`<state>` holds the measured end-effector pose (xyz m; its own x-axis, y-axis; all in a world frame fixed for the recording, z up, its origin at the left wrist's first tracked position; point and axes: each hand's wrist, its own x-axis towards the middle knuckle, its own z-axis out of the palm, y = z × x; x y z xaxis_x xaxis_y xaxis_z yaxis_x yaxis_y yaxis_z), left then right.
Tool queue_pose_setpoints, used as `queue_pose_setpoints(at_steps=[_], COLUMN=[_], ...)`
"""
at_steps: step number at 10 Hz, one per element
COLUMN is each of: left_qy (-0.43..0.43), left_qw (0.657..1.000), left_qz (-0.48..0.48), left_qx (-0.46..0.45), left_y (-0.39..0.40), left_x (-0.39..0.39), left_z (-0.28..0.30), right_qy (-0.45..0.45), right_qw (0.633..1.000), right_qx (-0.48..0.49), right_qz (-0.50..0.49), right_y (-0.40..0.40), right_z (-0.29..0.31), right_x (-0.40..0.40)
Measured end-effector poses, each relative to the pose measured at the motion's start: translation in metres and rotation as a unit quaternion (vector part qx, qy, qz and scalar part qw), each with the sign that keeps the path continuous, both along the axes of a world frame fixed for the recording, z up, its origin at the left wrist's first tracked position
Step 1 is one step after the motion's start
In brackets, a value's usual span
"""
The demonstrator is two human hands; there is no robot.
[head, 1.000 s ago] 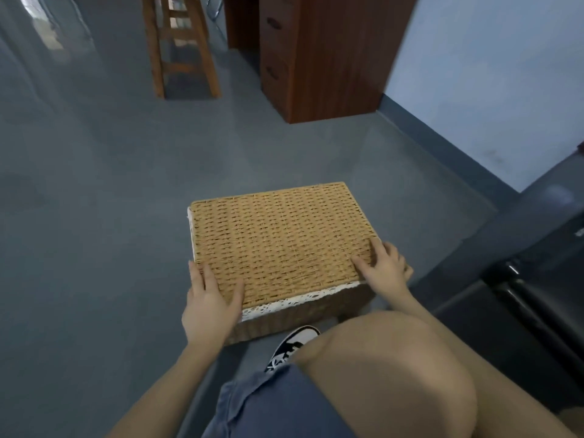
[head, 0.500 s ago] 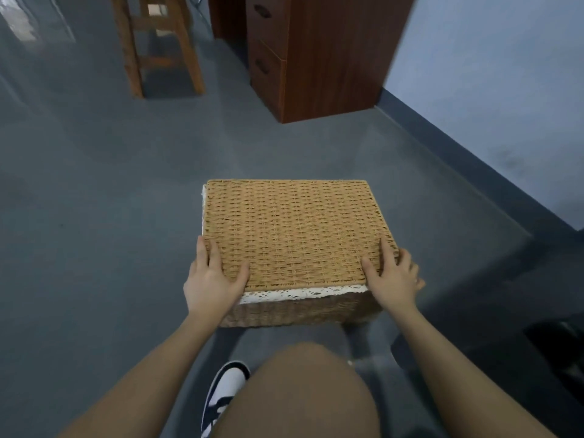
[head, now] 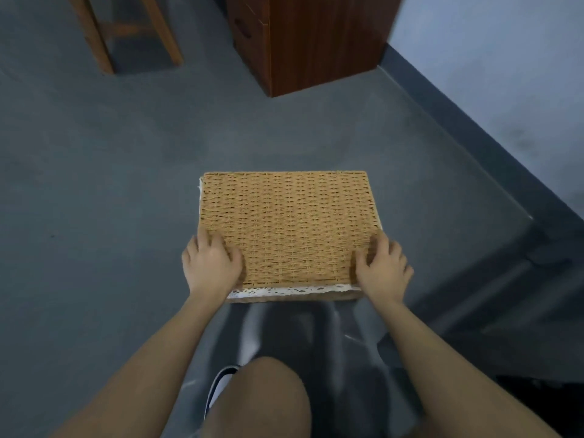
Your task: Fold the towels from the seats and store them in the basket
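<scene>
Basket on floor, lid shut. My left hand and right hand sit at lid's near corners, fingers curled over its edges, gripping. Advice: lift both sides evenly, lace trim may snag. No towels visible. Vs 0.5 s ago: fingers more curled; view shifted.

The basket lid is golden tan, woven in tight horizontal rows crossed by darker vertical ribs. A white lace trim with small punched holes edges its near side. The floor is dull blue-grey with faint darker smudges. The cabinet is reddish-brown wood grain, the stool legs lighter orange-brown. The wall is pale blue-grey above a dark grey skirting. The shoe is white with black.
</scene>
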<state>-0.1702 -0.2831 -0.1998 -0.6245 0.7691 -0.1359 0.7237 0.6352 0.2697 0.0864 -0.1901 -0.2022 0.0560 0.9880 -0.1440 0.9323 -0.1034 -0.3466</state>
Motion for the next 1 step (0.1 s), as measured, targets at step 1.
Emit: queue_pose_setpoints(at_steps=[1], left_qy=[-0.02], left_qw=[0.999], left_qz=[-0.05], left_qx=[-0.001], left_y=[0.0189], left_x=[0.0107], left_z=[0.0703], right_qy=[0.025], right_qw=[0.999], right_qx=[-0.009], right_qz=[0.024], right_y=[0.0086], right_z=[0.0688], right_x=[0.005])
